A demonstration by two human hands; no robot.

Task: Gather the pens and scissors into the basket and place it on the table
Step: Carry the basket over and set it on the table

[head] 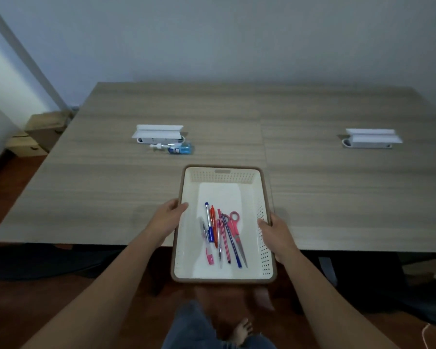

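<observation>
A cream basket with a brown rim and perforated walls hangs over the near edge of the wooden table, its far half above the tabletop. My left hand grips its left rim and my right hand grips its right rim. Inside lie several pens in blue, orange, pink and clear, side by side. Pink-handled scissors rest at their right, blades pointing toward me.
A blue bottle lies on its side beyond the basket, beside a white socket box. A second white box sits far right. Cardboard boxes stand on the floor at left. My feet show below.
</observation>
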